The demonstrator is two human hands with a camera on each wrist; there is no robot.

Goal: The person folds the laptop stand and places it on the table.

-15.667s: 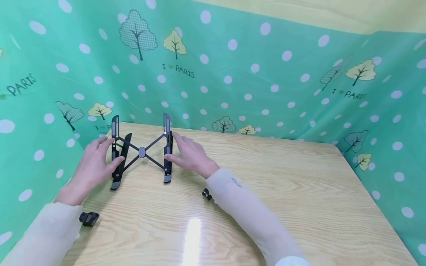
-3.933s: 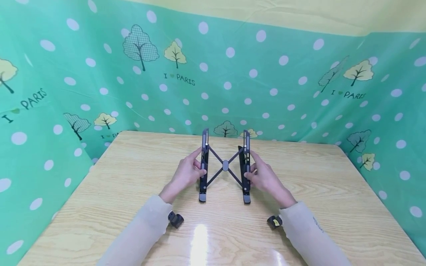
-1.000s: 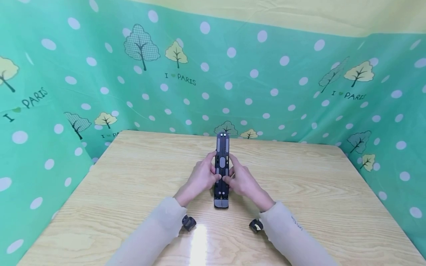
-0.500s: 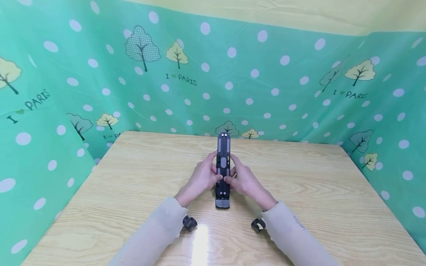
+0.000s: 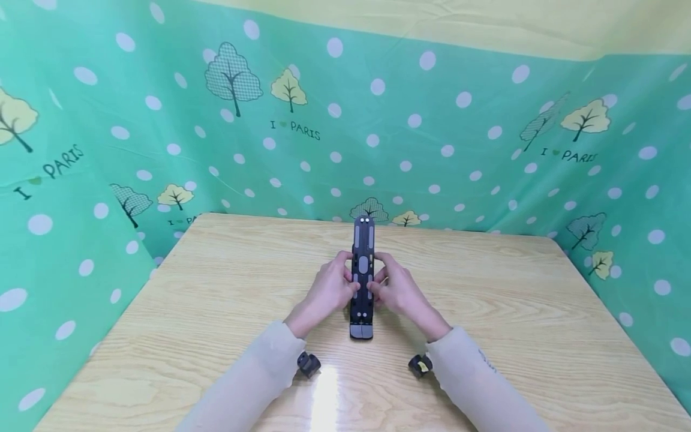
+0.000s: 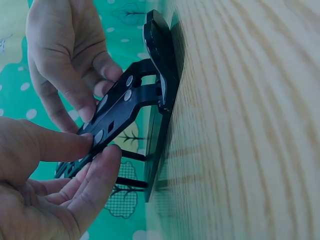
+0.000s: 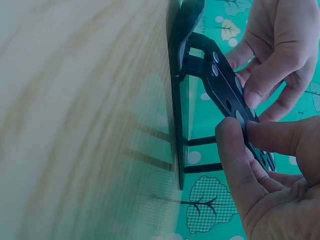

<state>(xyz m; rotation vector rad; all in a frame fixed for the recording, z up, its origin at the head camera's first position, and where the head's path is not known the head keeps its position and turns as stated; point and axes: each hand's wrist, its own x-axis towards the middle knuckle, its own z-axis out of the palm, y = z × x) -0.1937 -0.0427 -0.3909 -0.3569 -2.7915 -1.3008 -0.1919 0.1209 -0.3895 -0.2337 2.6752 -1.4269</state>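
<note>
A black folding laptop stand (image 5: 363, 237) with grey pads stands on the table, its two side rails pushed together into one narrow strip. In the wrist views its upper rails (image 6: 117, 107) slope above the base rails, with thin struts (image 7: 204, 168) between them. My left hand (image 5: 326, 289) pinches the left rail, thumb on top and fingers beneath. From the other side my right hand (image 5: 402, 292) pinches the right rail the same way. The fingers under the rails are partly hidden in the head view. At the near end the lips (image 5: 361, 331) lie side by side.
The wooden table (image 5: 227, 270) runs back to a green dotted curtain (image 5: 432, 150), which also rises at both sides. A small black wrist camera (image 5: 309, 364) sits by the left cuff, another black wrist camera (image 5: 419, 365) by the right.
The laptop stand was spread in an X at the left, then came to the middle, and its rails closed together between my hands. In the last half second my fingers shift slightly nearer.
</note>
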